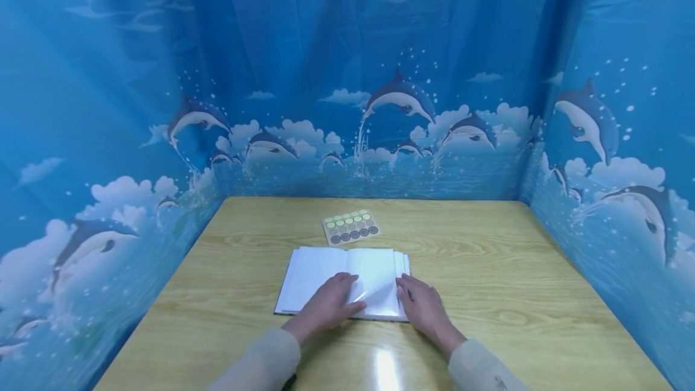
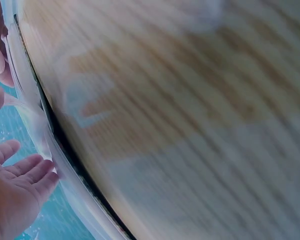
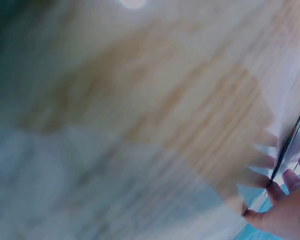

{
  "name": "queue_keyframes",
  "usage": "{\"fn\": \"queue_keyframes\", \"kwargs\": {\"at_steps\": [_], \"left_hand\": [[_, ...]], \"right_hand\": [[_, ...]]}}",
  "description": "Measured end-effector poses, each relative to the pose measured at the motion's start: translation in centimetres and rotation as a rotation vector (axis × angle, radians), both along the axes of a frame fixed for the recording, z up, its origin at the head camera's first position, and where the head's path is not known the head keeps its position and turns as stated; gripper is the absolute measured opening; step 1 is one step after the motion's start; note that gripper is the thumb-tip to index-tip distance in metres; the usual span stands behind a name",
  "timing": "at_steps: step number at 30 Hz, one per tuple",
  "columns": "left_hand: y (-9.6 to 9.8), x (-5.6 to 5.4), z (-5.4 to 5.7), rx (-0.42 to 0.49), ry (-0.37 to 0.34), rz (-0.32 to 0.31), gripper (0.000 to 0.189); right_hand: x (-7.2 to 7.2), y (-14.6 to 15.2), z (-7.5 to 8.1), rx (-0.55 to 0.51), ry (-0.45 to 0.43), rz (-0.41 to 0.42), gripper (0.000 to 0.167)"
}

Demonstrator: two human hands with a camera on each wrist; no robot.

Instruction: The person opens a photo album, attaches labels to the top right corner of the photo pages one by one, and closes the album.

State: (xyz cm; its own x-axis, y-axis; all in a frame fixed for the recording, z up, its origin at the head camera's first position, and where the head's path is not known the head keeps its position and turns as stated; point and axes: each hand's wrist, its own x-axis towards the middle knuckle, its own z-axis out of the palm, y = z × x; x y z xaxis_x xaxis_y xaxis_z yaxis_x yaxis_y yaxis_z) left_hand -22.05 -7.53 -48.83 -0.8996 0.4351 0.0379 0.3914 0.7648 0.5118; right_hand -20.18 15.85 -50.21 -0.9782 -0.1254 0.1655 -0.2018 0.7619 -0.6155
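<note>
On the surface [image 1: 488, 270], left hand [image 1: 332, 303] spread over the book [image 1: 317, 270], right hand [image 1: 425, 305] at its edge, pinch unclear; glossy pages [image 1: 374, 264] look light, slippery: take outer edges!

An open book [image 1: 315, 282] lies on the table [image 1: 488, 258]. Behind it, apart, lies a card [image 1: 352, 227]; the left hand [image 1: 331, 303] is over its front middle, the right hand [image 1: 426, 306] at its right edge. Curtains [image 1: 304, 47] stand farther behind it and well to either side.
</note>
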Motion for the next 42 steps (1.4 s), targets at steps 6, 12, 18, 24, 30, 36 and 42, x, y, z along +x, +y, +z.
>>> {"fn": "queue_keyframes", "kwargs": {"at_steps": [6,12,18,24,30,36,42], "left_hand": [[-0.6,0.2,0.3,0.048,0.014,-0.021,0.058],[-0.6,0.2,0.3,0.059,0.03,-0.03,0.052],[-0.6,0.2,0.1,0.058,0.044,-0.02,0.045],[-0.1,0.3,0.3,-0.004,0.048,-0.006,0.044],[0.3,0.3,0.3,-0.06,0.062,0.018,0.045],[0.7,0.3,0.2,-0.104,0.06,0.034,0.055],[1.0,0.3,-0.1,-0.168,0.065,0.03,0.057]], "right_hand": [[0.1,0.0,0.1,-0.002,-0.002,0.007,0.033],[0.1,0.1,0.1,-0.004,-0.007,0.006,0.033],[0.1,0.1,0.1,-0.006,-0.02,0.001,0.034],[0.0,0.0,0.1,-0.001,-0.026,0.001,0.035],[0.0,0.1,0.0,0.011,-0.019,0.007,0.035],[0.0,0.1,-0.1,0.017,-0.012,0.01,0.036],[0.0,0.1,-0.2,0.038,0.008,0.016,0.035]]}}
